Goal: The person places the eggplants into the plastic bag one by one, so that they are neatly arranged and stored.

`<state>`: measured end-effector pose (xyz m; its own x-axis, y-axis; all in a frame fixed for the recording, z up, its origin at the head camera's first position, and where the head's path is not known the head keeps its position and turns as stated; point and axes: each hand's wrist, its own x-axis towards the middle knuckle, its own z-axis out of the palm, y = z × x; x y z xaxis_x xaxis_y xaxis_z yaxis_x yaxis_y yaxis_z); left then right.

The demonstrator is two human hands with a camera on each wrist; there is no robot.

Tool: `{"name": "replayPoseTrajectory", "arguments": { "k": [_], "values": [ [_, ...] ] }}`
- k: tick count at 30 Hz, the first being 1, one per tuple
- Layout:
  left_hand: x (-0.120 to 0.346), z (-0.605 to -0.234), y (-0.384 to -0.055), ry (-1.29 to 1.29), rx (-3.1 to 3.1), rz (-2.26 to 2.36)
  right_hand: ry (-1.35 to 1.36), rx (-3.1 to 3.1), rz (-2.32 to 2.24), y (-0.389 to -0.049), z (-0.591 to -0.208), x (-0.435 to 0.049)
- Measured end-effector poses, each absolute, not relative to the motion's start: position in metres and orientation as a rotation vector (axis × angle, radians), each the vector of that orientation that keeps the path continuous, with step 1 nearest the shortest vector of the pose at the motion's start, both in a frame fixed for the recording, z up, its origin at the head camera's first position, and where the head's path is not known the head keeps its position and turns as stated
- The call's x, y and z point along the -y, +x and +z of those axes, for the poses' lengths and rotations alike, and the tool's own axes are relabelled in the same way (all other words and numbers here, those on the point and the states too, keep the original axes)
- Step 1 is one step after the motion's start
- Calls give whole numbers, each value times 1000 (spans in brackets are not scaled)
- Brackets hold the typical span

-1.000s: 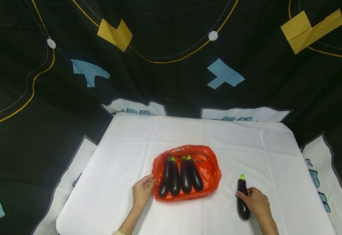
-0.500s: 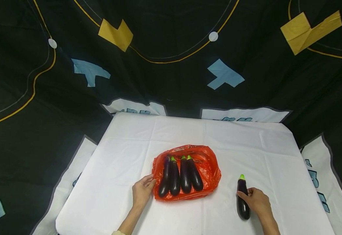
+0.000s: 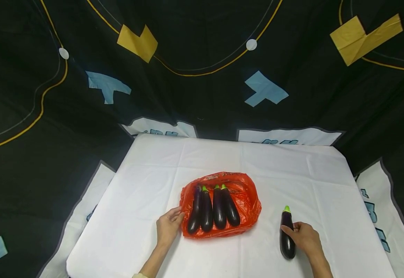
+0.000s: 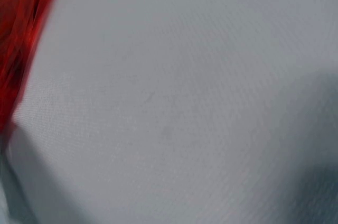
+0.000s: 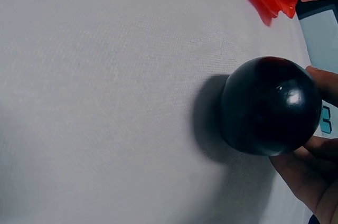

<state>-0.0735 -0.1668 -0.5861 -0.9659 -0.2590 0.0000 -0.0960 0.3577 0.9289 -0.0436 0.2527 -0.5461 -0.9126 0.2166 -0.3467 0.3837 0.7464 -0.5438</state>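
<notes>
A red plastic bag, rolled open like a shallow bowl, lies mid-table with several dark purple eggplants side by side inside, green stem ends pointing away. At its left edge my left hand pinches the bag's rim between thumb and fingers. To the right of the bag, my right hand grips a single eggplant around its middle, thumb on the near side. The right wrist view shows that eggplant's rounded end close up, low over the cloth. The left wrist view catches only the bag's edge, without the fingers.
A white cloth covers the table. Behind and at the sides hangs a black curtain with yellow and blue patches and a white lower border. Between the bag and the right-hand eggplant is a stretch of white cloth.
Both hands stay nearly still. The eggplant in my right hand has shifted very slightly; the bag and its eggplants have not moved. The head view tilts up a touch.
</notes>
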Motion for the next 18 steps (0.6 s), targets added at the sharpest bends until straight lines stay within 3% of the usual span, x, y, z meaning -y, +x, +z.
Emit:
{"name": "replayPoseTrajectory", "arguments": {
  "k": [18],
  "values": [
    [166, -584, -73, 313, 2488, -1629, 465, -2687, -963, -52, -537, -254]
  ]
}}
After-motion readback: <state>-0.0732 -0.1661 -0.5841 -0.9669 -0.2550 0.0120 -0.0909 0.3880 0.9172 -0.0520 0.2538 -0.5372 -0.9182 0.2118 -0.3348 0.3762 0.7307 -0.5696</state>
